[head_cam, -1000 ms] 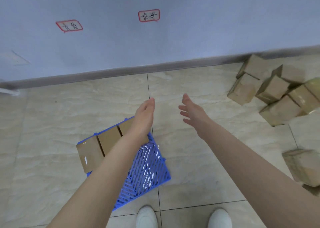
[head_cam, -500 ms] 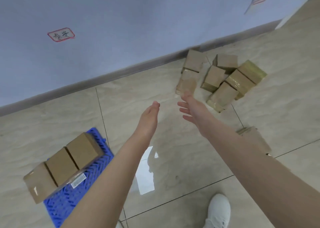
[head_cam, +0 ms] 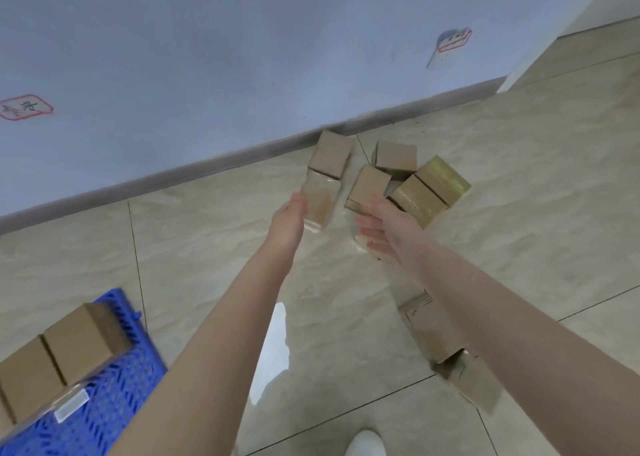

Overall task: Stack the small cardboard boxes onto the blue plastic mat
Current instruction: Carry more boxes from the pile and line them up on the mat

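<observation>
A heap of small cardboard boxes (head_cam: 367, 185) lies on the tiled floor by the wall's skirting. My left hand (head_cam: 289, 221) is stretched out, fingers apart, in front of the nearest left box (head_cam: 320, 197). My right hand (head_cam: 384, 230) is open, palm turned inward, in front of a tape-wrapped box (head_cam: 420, 199). Neither hand holds anything. The blue plastic mat (head_cam: 104, 400) sits at the lower left with a row of boxes (head_cam: 52, 362) on it. Another box (head_cam: 436, 331) lies on the floor, partly hidden by my right forearm.
The blue-grey wall (head_cam: 242, 57) with red-framed labels (head_cam: 24, 107) runs behind the heap. One more box (head_cam: 474, 383) lies under my right arm. My white shoe (head_cam: 363, 443) shows at the bottom edge. A bright reflection sits on the floor tiles between my arms.
My view has swung right, from the mat to the heap of boxes. Both open hands have reached forward and now hover right at the nearest boxes. The mat has slid to the lower left.
</observation>
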